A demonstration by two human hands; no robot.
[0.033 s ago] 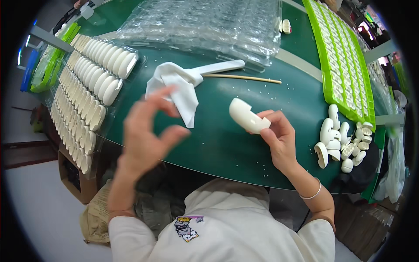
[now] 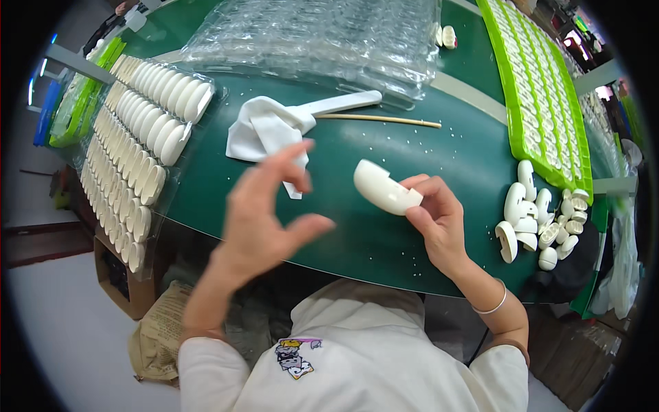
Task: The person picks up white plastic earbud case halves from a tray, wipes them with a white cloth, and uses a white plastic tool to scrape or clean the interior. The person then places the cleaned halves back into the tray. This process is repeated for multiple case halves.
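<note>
In my right hand [image 2: 443, 216] I hold a glossy off-white curved plastic shell [image 2: 383, 188] by its right end, with fingers and thumb pinched on a notched edge. The shell is tilted, its left end higher, above the green tabletop [image 2: 336, 233]. My left hand [image 2: 268, 206] is raised to the left of the shell, thumb and fingers apart, holding nothing. Just beyond it lies a crumpled white cloth [image 2: 261, 127]. A flat white stick-like tool [image 2: 343, 103] rests against the cloth, and a thin wooden stick [image 2: 384, 121] lies beside that.
Clear trays of white shells [image 2: 137, 144] stand at the left. Empty-looking clear blister trays [image 2: 316, 41] are stacked at the back. At the right are a bright green tray [image 2: 549, 103] of small parts and a pile of loose white pieces [image 2: 525, 216]. Small white specks dot the tabletop.
My left hand has moved right, closer to the shell, and its fingers stay apart. My right hand still holds the shell, which has shifted slightly left and down.
</note>
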